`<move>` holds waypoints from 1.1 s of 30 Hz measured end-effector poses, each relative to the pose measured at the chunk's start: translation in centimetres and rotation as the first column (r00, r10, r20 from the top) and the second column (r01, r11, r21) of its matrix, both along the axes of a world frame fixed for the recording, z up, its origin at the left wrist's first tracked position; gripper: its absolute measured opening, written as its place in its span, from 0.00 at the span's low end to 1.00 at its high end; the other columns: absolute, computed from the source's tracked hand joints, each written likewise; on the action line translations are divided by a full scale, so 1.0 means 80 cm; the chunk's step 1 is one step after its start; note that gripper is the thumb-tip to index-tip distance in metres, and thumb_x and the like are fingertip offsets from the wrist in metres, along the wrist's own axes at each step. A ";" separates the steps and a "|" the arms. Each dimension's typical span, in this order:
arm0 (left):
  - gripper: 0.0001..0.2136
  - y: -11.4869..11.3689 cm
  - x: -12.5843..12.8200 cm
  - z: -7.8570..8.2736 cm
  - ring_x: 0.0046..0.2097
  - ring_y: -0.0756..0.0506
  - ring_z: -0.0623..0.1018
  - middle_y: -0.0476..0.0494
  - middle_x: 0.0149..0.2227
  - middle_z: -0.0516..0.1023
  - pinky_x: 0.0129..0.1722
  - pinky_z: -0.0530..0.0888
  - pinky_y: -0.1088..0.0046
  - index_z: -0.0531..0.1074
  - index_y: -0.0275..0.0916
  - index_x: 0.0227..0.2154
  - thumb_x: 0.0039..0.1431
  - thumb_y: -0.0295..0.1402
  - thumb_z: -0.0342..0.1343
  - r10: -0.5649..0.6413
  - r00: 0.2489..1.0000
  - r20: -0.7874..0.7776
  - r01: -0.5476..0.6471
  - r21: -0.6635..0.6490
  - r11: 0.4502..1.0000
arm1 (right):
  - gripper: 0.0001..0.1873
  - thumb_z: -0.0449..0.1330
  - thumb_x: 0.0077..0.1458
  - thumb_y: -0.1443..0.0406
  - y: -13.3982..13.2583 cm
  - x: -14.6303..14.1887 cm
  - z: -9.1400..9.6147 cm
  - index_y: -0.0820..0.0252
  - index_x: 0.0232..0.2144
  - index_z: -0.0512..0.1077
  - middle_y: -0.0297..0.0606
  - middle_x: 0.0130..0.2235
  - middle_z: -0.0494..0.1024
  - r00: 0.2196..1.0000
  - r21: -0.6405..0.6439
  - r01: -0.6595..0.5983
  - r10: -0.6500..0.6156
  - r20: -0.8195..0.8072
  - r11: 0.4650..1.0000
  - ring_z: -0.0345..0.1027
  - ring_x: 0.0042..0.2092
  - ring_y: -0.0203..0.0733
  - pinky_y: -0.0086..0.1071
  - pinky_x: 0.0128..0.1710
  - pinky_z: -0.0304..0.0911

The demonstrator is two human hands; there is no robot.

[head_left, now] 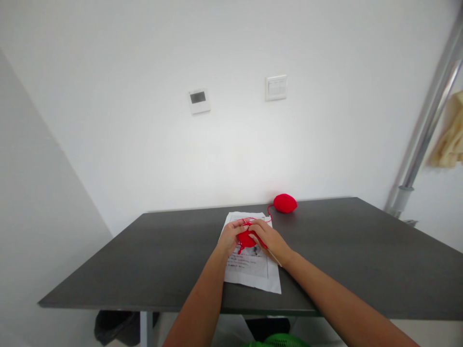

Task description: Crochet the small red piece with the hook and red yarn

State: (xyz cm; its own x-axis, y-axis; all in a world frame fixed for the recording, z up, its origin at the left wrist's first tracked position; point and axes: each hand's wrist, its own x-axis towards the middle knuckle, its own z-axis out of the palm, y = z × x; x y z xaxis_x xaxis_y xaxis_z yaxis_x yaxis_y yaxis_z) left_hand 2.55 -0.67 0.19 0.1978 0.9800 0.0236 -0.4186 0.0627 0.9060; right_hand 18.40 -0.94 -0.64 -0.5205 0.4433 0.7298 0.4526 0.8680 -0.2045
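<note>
My left hand (229,237) and my right hand (268,238) meet over a printed sheet of paper (253,270) on the dark table (144,260). Between them is a small red crocheted piece (246,238), gripped by both hands with curled fingers. A thin hook or needle (274,257) sticks out below my right hand. A red strand (269,212) runs from the piece to a red ball of yarn (285,203) at the table's far edge, beyond my right hand.
A white wall stands right behind the table, with a thermostat (198,100) and a light switch (276,87). A metal pole (427,125) rises at right beside a hanging cloth (450,137). Under the table sit a black bag (115,326) and a green object (278,341).
</note>
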 end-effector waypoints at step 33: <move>0.12 0.020 -0.007 -0.025 0.27 0.50 0.68 0.48 0.24 0.72 0.28 0.66 0.75 0.75 0.34 0.33 0.41 0.29 0.59 0.189 0.858 -0.477 -0.028 0.325 0.945 | 0.06 0.52 0.56 0.67 0.001 0.005 0.006 0.57 0.36 0.69 0.42 0.37 0.74 0.986 -0.124 -0.075 0.055 -0.160 0.989 0.66 0.41 0.44 0.40 0.43 0.63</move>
